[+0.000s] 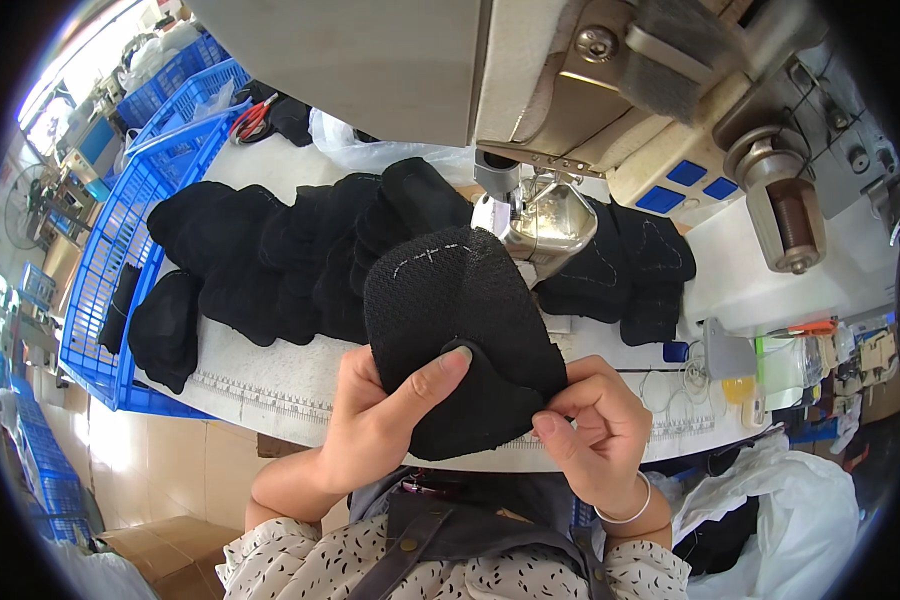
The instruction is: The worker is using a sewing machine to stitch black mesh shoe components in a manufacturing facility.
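Both hands hold up a black fabric piece [450, 300] in front of the sewing machine, above the table's near edge. It has rounded corners and a short line of white marks near its top. My left hand [382, 408] grips the left side, its thumb pressed on the front and its fingers hidden behind. With thumb and bent fingers, my right hand [600, 425] pinches the lower right edge. The machine's metal sewing head [545, 215] stands just beyond the piece. Overlapping stacks of similar black pieces [270, 255] lie to the left. More black pieces with white outlines [625, 260] lie at the right.
A blue plastic basket [120, 300] stands at the table's left end, near red-handled scissors [253, 120]. A ruler strip [260, 395] runs along the front of the white table [232, 362]. A brown thread spool [795, 215] sits at the right, above a white plastic bag [810, 510].
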`<state>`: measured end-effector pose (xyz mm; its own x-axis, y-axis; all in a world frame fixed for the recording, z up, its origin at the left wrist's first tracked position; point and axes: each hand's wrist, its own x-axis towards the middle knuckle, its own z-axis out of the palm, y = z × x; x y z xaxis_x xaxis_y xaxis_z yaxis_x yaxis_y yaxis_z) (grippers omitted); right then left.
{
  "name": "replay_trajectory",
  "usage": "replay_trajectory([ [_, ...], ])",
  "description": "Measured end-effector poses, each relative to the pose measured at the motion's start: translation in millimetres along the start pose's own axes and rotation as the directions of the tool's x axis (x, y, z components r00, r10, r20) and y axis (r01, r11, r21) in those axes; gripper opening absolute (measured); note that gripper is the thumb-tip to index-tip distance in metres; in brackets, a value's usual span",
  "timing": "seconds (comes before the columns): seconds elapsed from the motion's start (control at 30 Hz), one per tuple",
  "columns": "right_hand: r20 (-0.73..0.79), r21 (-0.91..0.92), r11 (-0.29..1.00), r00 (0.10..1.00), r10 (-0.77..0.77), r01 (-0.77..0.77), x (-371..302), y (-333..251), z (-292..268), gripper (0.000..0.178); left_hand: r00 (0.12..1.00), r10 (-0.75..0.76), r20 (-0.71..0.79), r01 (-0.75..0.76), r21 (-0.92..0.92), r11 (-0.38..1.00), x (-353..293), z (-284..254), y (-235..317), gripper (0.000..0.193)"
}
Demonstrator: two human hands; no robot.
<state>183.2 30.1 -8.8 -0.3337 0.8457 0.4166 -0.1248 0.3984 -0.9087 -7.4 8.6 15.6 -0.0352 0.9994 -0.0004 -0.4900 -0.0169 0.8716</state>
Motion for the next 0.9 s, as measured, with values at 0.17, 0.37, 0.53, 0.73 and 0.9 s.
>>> replay_trajectory([
  [0.17, -0.013, 0.01, 1.0, 1.0, 0.01, -0.01, -1.9, 2.6, -1.3, 0.012, 1.0, -0.007, 0.001, 0.007, 0.006, 1.0, 1.1, -0.7, -1.0, 0.013],
  [0.37, -0.116, 0.115, 0.993, 0.992, 0.047, -0.033, 0.0, -2.5, 4.9, 0.015, 1.0, 0.023, 0.021, -0.023, 0.022, 0.999, 3.9, -0.1, -2.3, 0.013],
  [0.53, 0.043, 0.214, 0.9, 0.924, 0.379, -0.38, 17.3, -12.4, -1.8, 0.013, 0.997, -0.051, 0.061, 0.051, 0.014, 0.999, 10.0, -4.6, 0.5, 0.014],
  [0.73, 0.299, 0.085, 0.882, 0.856, 0.422, -0.464, 50.4, -8.9, -13.8, 0.02, 0.988, -0.062, 0.138, 0.038, 0.171, 0.984, 35.4, -20.9, 12.1, 0.018],
  [0.9, 0.274, 0.142, 0.867, 0.861, 0.429, -0.477, 71.1, -14.9, -8.0, 0.019, 0.993, -0.106, 0.05, 0.077, 0.404, 0.912, 60.7, -14.4, 38.5, 0.016],
])
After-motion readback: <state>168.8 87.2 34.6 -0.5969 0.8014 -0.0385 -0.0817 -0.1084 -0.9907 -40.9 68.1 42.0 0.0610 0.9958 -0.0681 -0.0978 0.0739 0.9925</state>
